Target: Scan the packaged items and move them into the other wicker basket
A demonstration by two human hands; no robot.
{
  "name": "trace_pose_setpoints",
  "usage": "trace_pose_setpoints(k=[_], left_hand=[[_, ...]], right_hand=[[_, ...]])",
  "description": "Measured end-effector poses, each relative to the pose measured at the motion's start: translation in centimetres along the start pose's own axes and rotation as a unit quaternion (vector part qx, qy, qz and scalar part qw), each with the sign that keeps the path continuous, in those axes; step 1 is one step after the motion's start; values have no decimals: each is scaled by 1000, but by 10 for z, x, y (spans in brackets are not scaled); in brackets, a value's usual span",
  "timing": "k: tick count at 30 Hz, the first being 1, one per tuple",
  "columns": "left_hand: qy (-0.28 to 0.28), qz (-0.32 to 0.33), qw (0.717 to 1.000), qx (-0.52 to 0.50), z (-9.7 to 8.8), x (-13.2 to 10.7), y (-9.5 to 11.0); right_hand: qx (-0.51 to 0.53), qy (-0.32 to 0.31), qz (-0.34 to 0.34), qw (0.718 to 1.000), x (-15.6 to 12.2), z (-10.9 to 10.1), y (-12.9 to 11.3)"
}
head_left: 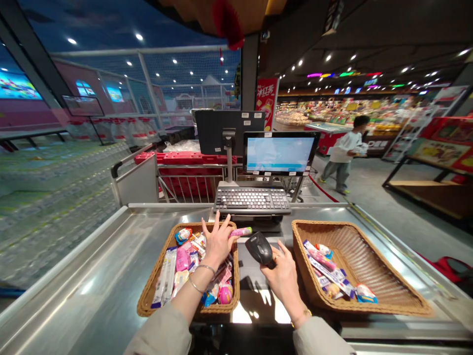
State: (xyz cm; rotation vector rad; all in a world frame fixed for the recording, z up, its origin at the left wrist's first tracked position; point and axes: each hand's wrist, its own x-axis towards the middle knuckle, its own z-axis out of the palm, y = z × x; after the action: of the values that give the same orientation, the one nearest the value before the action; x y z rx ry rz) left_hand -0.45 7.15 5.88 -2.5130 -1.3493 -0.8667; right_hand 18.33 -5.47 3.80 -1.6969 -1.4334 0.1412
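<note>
My left hand (218,244) is above the left wicker basket (145,291), its other fingers spread, with a small pink tube with a green end (242,231) held at the thumb side. That tube points toward the black barcode scanner (259,248), which my right hand (283,271) grips between the two baskets. Wrapped sweets (183,259), long white sticks and pink and blue packs fill much of the left basket, partly hidden by my hand and forearm. In the right wicker basket (373,256), several similar sweets (325,268) lie along the left side.
Behind the baskets stand a keyboard (254,199), a lit screen (279,154) and a dark monitor back (229,130). A metal counter (99,276) runs under the baskets. Beyond are a metal cart (135,182) and, at the right, a walking person (345,153).
</note>
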Motion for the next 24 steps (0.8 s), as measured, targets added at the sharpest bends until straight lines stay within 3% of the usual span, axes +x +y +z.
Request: trace_pose_setpoints(k=[17, 24], left_hand=[[-1, 25, 999, -45, 14, 23, 30], [7, 53, 997, -48, 25, 31, 45]], right_hand=[[4, 28, 28, 999, -2, -23, 17], [26, 77, 43, 996, -1, -34, 35]])
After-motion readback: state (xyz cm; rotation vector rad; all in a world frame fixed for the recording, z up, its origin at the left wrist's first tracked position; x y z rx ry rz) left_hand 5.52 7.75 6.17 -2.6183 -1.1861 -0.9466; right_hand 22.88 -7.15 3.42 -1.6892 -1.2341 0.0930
